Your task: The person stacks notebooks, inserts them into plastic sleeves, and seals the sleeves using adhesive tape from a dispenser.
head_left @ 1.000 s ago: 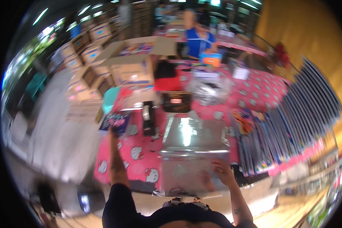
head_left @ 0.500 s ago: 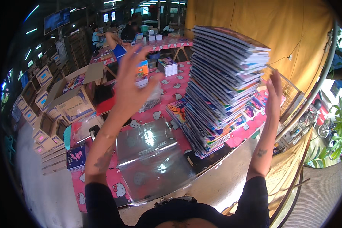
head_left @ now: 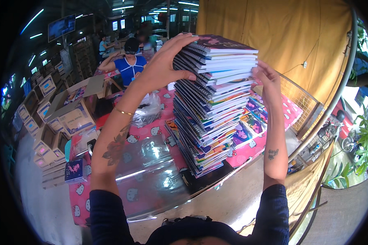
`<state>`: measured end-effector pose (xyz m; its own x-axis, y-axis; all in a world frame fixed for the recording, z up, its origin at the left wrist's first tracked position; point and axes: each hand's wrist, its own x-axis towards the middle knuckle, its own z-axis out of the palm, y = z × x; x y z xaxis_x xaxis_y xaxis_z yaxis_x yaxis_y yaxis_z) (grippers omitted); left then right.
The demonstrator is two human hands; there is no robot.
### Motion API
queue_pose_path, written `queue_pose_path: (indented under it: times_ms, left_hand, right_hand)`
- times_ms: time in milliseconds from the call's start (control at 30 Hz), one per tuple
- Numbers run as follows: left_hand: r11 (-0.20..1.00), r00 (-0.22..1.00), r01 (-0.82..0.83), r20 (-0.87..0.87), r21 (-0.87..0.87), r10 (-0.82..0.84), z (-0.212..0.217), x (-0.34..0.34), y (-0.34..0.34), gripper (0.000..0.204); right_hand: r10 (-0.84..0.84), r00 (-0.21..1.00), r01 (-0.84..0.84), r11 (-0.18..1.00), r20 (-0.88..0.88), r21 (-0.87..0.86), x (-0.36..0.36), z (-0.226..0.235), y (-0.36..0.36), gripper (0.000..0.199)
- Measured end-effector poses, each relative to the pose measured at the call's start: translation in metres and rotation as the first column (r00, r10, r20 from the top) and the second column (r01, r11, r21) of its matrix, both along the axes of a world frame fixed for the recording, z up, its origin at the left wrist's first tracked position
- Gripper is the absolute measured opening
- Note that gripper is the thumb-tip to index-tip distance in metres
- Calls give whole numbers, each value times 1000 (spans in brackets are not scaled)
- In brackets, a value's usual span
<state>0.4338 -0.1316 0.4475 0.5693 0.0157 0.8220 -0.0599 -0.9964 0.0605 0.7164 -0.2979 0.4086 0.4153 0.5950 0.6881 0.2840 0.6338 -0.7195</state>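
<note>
A tall stack of spiral notebooks [head_left: 216, 102] stands on the pink table, its coiled spines facing left and its page edges facing right. My left hand [head_left: 167, 63] grips the upper left side, fingers over the top cover and thumb against the coils. On the opposite side, the bent fingers of my right hand [head_left: 269, 79] press the page edges just below the top. The top notebook [head_left: 225, 42] has a dark cover. Below my left forearm lies a sheet of clear plastic [head_left: 151, 171]. More colourful notebooks [head_left: 249, 124] lie behind the stack's right side.
Left of the table are an open cardboard box [head_left: 75, 118] and several stacked cartons [head_left: 37, 143]. A small pile of dark notebooks [head_left: 75, 170] sits at the table's left edge. Crumpled clear plastic [head_left: 146, 110] lies farther back. A person in blue [head_left: 129, 67] is across the table.
My left hand has come down from the air onto the stack's upper left side. My right hand has moved in against the page edges. The stack looks more upright.
</note>
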Motion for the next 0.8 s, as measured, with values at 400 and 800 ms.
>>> queue_pose_path:
  times_ms: [400, 800]
  left_hand:
    - [976, 990, 136, 66, -168, -126, -2, -18, 3, 96]
    - [977, 989, 46, -128, -207, -73, 30, -12, 1, 95]
  right_hand:
    - [-205, 927, 140, 966, 314, 217, -34, 37, 9, 38]
    - [92, 988, -107, 987, 121, 120, -39, 59, 17, 61]
